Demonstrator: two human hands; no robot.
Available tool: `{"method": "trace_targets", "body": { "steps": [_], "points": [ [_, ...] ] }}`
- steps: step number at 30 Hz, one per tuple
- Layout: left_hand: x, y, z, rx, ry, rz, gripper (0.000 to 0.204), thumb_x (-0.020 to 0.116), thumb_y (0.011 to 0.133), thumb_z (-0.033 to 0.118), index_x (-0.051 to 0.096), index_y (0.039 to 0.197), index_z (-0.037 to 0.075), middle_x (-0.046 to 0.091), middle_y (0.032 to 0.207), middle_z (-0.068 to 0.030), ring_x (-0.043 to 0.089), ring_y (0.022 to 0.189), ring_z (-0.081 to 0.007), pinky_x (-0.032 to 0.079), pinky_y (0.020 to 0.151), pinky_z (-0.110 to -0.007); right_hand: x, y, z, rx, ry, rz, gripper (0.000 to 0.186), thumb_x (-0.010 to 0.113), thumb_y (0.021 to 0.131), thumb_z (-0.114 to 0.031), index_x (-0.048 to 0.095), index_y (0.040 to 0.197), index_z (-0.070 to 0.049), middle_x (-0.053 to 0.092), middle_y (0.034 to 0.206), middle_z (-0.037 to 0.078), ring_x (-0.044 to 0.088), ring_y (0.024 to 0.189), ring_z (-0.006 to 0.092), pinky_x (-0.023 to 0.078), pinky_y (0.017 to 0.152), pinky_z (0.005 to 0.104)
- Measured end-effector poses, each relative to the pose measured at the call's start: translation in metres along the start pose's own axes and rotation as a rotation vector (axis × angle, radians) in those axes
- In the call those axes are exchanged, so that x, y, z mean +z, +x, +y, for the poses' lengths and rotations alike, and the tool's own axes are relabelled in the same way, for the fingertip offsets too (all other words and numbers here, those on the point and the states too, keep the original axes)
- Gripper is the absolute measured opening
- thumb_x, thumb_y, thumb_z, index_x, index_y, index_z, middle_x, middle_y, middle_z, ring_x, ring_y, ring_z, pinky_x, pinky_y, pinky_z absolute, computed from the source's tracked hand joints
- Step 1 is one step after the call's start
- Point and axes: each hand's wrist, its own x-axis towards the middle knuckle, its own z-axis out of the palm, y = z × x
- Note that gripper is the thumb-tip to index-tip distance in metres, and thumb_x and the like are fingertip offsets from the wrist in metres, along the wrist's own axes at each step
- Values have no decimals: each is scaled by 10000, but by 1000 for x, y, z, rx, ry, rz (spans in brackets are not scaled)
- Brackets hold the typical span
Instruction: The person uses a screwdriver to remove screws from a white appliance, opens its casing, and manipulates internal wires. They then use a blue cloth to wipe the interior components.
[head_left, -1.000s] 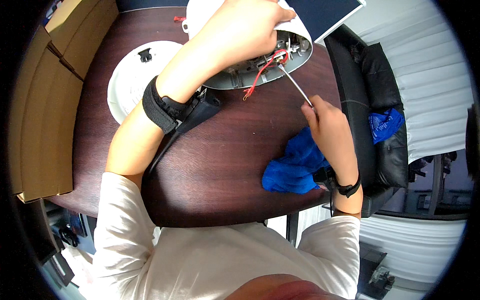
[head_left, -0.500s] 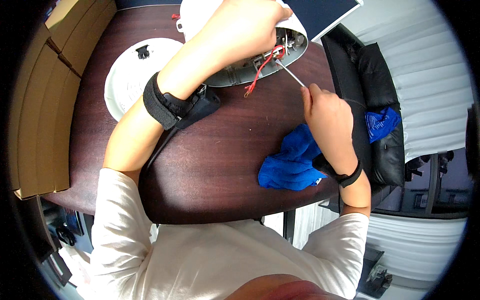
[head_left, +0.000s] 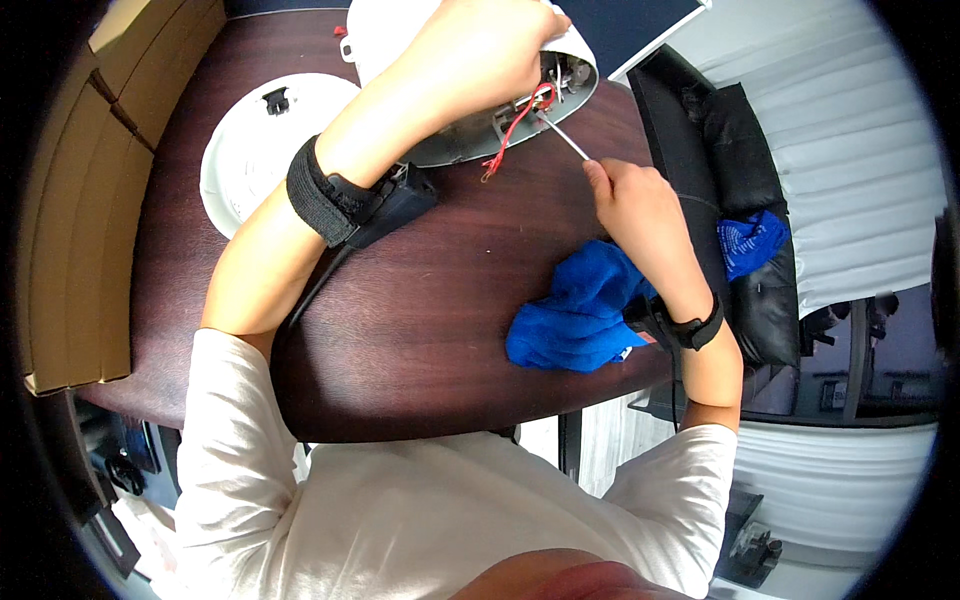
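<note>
My left hand [head_left: 495, 55] grips the white appliance housing [head_left: 385, 22] at the upper middle, fingers curled at its edge. Its open end shows metal parts [head_left: 560, 75] and red wires [head_left: 505, 140] dangling over the rim. My right hand [head_left: 630, 200] is closed round a tool's handle, mostly hidden; a thin metal shaft [head_left: 560, 130], like a screwdriver's, runs from it into the opening beside the wires. Left of the housing lies a round white cover [head_left: 245, 140] with a black latch-like piece.
A dark wooden table [head_left: 420, 320] holds a blue cloth [head_left: 565, 310] below my right hand and cardboard boxes [head_left: 75, 250] along the left. Black wrist devices [head_left: 385, 210] with cables are strapped to my arms. A black sofa [head_left: 760, 330] with another blue cloth [head_left: 745, 240] stands at the right.
My right hand has moved forward, toward the housing, with the shaft still in the opening. The whole view has shifted slightly; my left hand keeps its grip.
</note>
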Motion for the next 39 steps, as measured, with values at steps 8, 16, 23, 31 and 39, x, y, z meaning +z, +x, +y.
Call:
{"method": "trace_targets", "body": {
  "steps": [8, 16, 23, 31, 39],
  "points": [
    [-3, 1, 4, -3, -1, -24, 307, 572, 705, 98, 672, 987, 29, 600, 1010, -242, 515, 1058, -438, 366, 905, -632, -2, 4, 6, 35, 125, -77, 380, 465, 922, -286, 651, 738, -10, 600, 697, 251, 604, 718, 423, 489, 705, 492],
    [-7, 1, 4, -26, -29, -59, 330, 568, 697, 82, 670, 1008, 41, 600, 1039, -239, 504, 1092, -443, 351, 931, -624, -4, 9, 7, 116, 196, -192, 373, 480, 918, -315, 671, 788, -22, 607, 747, 255, 604, 779, 422, 482, 763, 483],
    [10, -3, -5, 39, 189, 27, 483, 487, 691, 37, 641, 1132, 157, 558, 1232, -133, 459, 1201, -369, 375, 908, -596, -9, 7, 5, 100, 180, -154, 387, 482, 914, -314, 666, 752, -15, 617, 734, 245, 616, 738, 411, 497, 726, 473],
    [4, -3, 3, -4, 224, 16, 443, 514, 705, 36, 638, 1114, 151, 589, 1150, -122, 489, 1152, -363, 387, 874, -634, -13, -1, -18, -36, -298, 82, 403, 490, 909, -298, 643, 651, -30, 620, 632, 178, 642, 612, 332, 527, 567, 395],
    [4, -5, -2, 10, 251, 63, 444, 528, 708, 54, 635, 1128, 151, 583, 1168, -136, 500, 1132, -366, 390, 870, -634, -20, 6, -14, -90, -172, 98, 369, 514, 890, -276, 628, 634, -35, 614, 625, 186, 642, 606, 319, 522, 552, 390]
  ]
}}
